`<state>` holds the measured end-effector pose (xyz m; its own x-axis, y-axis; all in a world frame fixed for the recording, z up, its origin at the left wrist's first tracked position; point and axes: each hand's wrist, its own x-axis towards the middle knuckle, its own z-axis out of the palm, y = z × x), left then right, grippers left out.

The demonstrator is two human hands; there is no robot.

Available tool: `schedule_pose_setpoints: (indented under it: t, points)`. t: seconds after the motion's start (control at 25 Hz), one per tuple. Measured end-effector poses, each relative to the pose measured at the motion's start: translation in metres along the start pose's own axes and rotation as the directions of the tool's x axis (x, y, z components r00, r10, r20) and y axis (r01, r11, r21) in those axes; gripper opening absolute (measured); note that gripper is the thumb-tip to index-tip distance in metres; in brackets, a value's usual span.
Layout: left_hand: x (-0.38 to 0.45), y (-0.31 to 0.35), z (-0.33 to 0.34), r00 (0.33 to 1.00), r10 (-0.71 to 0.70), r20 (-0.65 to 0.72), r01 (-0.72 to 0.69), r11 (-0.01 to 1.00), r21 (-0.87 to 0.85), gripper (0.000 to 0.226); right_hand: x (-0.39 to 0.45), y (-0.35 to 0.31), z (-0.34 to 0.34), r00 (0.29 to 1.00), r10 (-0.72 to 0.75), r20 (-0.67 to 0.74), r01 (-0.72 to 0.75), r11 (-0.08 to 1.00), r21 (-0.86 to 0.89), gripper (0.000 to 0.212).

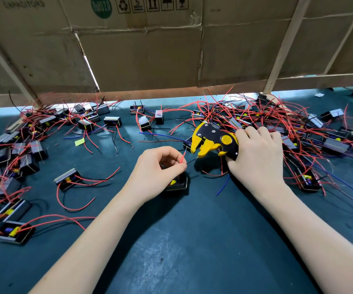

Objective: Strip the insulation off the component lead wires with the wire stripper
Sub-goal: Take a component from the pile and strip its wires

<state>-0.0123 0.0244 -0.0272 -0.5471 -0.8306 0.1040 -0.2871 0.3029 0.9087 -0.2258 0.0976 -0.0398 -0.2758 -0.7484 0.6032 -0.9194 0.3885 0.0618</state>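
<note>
Left grip pinches red wire; right grip clasps stripper amid components

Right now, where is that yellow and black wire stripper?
In the head view, the wire stripper sits right of centre, gripped by the right hand, its jaws pointing toward the left hand pinching a red wire.

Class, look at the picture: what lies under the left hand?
Under the left hand sits a black component with a yellow part, on the green mat. The hand pinches its red wire. Most of the component is covered.
</note>
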Motion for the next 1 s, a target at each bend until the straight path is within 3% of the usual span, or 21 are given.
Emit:
schedule_pose_setpoints:
  t: [0.56,1.0]
  points:
    - [0.0019,-0.0017,0.0044,0.995,-0.003,-0.101,0.001,1.000,-0.024,0.016,-0.0005,-0.0018,-0.0015,1.000,-0.020,0.012,0.019,0.999,0.040,0.036]
    - [0.0020,-0.0026,0.0055,0.997,0.015,-0.071,-0.017,1.000,-0.026,0.014,-0.0008,-0.0025,-0.0037,0.999,-0.017,0.039,0.013,0.995,0.101,0.024]
